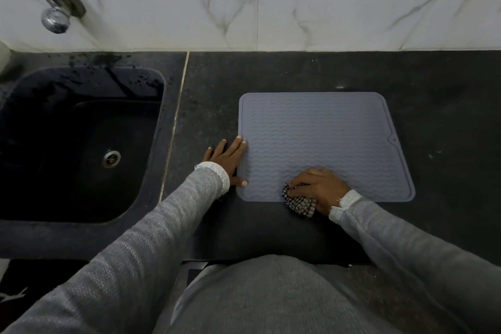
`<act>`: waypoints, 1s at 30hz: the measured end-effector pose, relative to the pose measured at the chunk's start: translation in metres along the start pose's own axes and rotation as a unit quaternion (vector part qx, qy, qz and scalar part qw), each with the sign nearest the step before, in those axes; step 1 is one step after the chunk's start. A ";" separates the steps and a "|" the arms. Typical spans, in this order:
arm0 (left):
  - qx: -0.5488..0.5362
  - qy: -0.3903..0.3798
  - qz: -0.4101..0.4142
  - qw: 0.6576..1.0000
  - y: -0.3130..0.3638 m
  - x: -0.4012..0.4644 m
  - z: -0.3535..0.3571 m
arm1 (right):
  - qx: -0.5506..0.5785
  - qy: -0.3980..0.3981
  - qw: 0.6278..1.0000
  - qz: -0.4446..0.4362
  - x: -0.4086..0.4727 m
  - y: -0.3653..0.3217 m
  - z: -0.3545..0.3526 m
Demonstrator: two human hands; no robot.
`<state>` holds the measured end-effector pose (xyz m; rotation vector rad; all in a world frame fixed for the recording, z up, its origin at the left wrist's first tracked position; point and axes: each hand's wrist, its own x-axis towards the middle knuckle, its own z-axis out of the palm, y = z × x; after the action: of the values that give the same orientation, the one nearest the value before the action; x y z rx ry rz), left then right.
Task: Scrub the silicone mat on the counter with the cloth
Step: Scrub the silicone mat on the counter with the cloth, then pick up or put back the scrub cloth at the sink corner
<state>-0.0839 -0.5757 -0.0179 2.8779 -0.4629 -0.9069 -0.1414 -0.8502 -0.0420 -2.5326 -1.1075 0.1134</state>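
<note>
A grey silicone mat (pixel 322 133) with wavy ridges lies flat on the dark stone counter (pixel 447 106). My left hand (pixel 226 160) rests flat at the mat's left edge, fingers spread, with the fingertips and thumb touching the rim. My right hand (pixel 320 187) presses down on the mat's near edge and is closed around a bunched checked cloth (pixel 299 202). Part of the cloth hangs over the mat's front rim onto the counter.
A dark sink (pixel 81 144) with a metal drain (pixel 111 158) sits to the left, past a seam in the counter. A chrome tap (pixel 51 8) comes out of the marbled tile wall (pixel 298 19) behind. My body stands against the counter's front edge.
</note>
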 end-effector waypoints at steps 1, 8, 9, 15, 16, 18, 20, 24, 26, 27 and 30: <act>0.001 0.000 -0.001 1.000 0.000 0.000 0.000 | 0.003 0.002 1.000 0.001 -0.001 0.000 0.001; -0.004 0.004 -0.010 1.000 0.001 0.000 0.001 | 0.017 0.032 0.999 0.011 0.006 -0.003 -0.005; -0.006 0.004 -0.011 1.000 0.001 0.000 0.001 | 0.023 0.037 0.999 0.015 0.007 -0.003 -0.005; -0.035 0.030 -0.018 0.999 0.002 -0.005 0.005 | 0.149 0.076 0.982 0.086 0.026 0.002 -0.010; -0.047 0.039 -0.016 0.998 0.001 -0.006 0.007 | 0.165 0.082 0.978 0.095 0.033 0.002 -0.013; -0.087 0.066 -0.013 0.994 -0.003 -0.010 0.014 | 0.155 0.078 0.979 0.104 0.047 0.002 -0.019; -0.128 0.101 -0.019 0.986 -0.008 -0.015 0.020 | 0.150 0.073 0.979 0.115 0.063 0.001 -0.028; -0.159 0.133 -0.059 0.977 -0.014 -0.023 0.020 | 0.172 0.034 0.969 0.175 0.096 -0.002 -0.046; -0.173 0.146 -0.080 0.971 -0.018 -0.029 0.018 | 0.197 0.036 0.957 0.208 0.112 0.000 -0.050; -0.182 0.154 -0.091 0.967 -0.020 -0.032 0.018 | 0.202 0.027 0.955 0.215 0.120 0.000 -0.051; -0.210 0.174 -0.120 0.955 -0.031 -0.046 0.019 | 0.219 -0.031 0.953 0.208 0.147 -0.003 -0.052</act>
<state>-0.1226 -0.5317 -0.0137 2.6378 0.1061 -0.4313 -0.0316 -0.7577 0.0180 -2.3180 -0.4766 0.4948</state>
